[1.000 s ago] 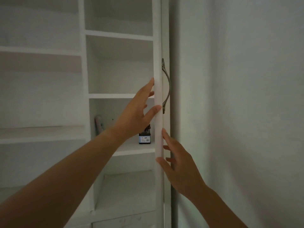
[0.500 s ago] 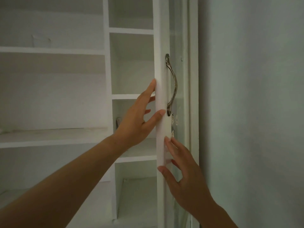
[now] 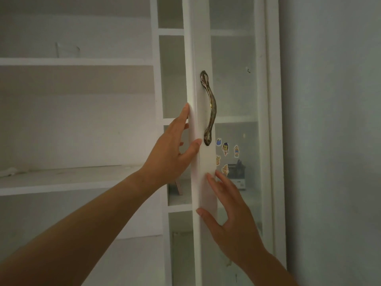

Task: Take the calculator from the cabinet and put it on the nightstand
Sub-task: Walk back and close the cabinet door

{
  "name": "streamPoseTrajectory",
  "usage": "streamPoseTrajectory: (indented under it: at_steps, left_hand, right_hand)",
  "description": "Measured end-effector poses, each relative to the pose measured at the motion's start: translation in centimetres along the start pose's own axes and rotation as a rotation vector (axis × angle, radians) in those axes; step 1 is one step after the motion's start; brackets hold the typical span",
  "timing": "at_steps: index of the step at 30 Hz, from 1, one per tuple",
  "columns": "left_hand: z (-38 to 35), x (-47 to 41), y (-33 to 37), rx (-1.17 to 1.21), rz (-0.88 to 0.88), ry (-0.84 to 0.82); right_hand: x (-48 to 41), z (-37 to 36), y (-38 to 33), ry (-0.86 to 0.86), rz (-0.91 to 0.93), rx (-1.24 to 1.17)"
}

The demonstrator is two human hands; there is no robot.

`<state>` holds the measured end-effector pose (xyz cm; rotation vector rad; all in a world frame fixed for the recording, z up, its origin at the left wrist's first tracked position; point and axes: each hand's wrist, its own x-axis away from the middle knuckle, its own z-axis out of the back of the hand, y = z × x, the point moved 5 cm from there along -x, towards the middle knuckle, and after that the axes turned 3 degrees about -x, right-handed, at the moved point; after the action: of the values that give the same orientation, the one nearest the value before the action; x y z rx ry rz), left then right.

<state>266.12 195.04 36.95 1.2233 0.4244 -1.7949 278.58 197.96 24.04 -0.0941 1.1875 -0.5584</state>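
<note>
White shelves (image 3: 78, 178) fill the dim room's left; a grey wall (image 3: 334, 120) stands right. Between them the cabinet (image 3: 270, 141) door (image 3: 203, 48) has a bronze handle (image 3: 210, 108) and stickers (image 3: 225, 148) on its glass. Left hand (image 3: 171, 155) grips the door's edge, thumb in front. Right hand (image 3: 231, 221) lies spread, flat on the frame. Behind the glass a dark, blurred box (image 3: 237, 174) sits on a shelf, possibly the calculator.
</note>
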Motion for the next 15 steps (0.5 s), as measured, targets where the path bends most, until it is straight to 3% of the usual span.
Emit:
streamPoseTrajectory:
  at_steps: [8, 15]
  left_hand:
    - [0.8, 0.3, -5.8, -0.260, 0.065, -0.018]
    - [-0.1, 0.4, -8.9, -0.311, 0.130, -0.008]
  right_hand:
    - [-3.5, -4.9, 2.0, -0.104, 0.100, 0.069]
    - [-6.8, -7.4, 4.7, -0.084, 0.159, 0.102]
